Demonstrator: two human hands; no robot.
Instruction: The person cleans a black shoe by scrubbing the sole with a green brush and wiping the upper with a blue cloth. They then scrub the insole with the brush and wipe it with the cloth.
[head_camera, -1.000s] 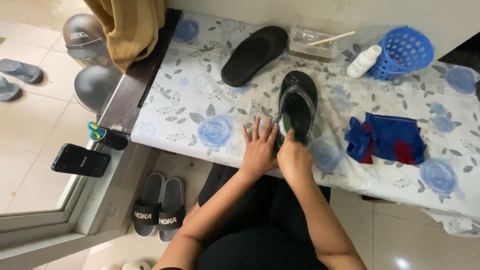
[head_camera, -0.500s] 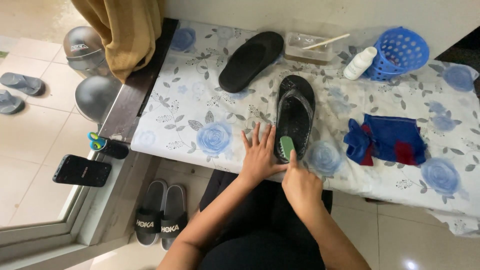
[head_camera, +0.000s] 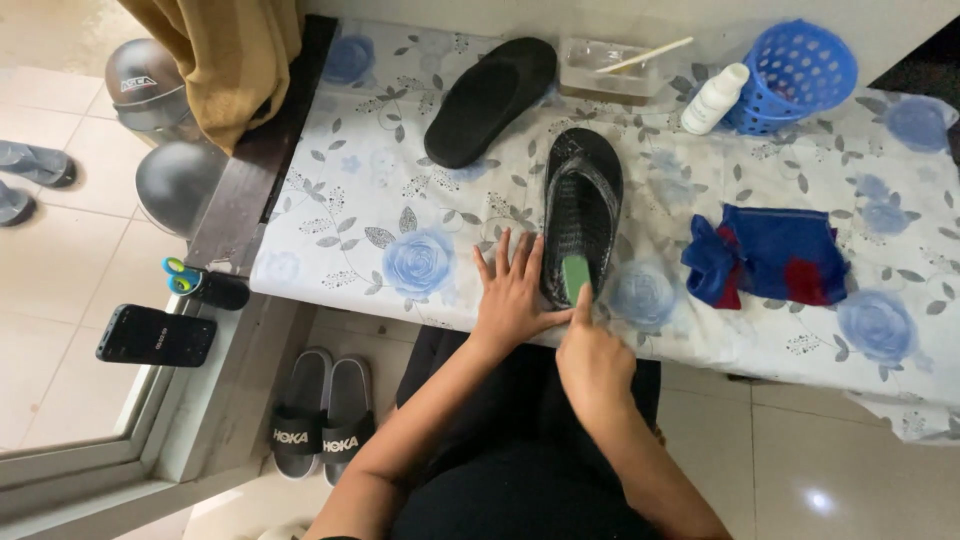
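Note:
A black flip-flop sandal (head_camera: 583, 205) lies sole-side up near the table's front edge, wet and shiny. My left hand (head_camera: 512, 290) rests flat on the cloth with fingers spread, its thumb against the sandal's heel. My right hand (head_camera: 590, 355) grips a small green brush (head_camera: 575, 275) and presses it on the sandal's heel end. A second black sandal (head_camera: 490, 100) lies farther back on the table, apart from both hands.
A floral cloth (head_camera: 400, 200) covers the table. At the back stand a clear tray with a stick (head_camera: 615, 70), a white bottle (head_camera: 714, 98) and a blue basket (head_camera: 795, 72). A blue and red rag (head_camera: 765, 255) lies right. Slides (head_camera: 318, 418), a phone (head_camera: 155, 335) and helmets (head_camera: 140, 85) sit left.
My right hand has drawn the green brush back from the sandal's middle toward its heel. My left hand has stayed flat beside the sandal.

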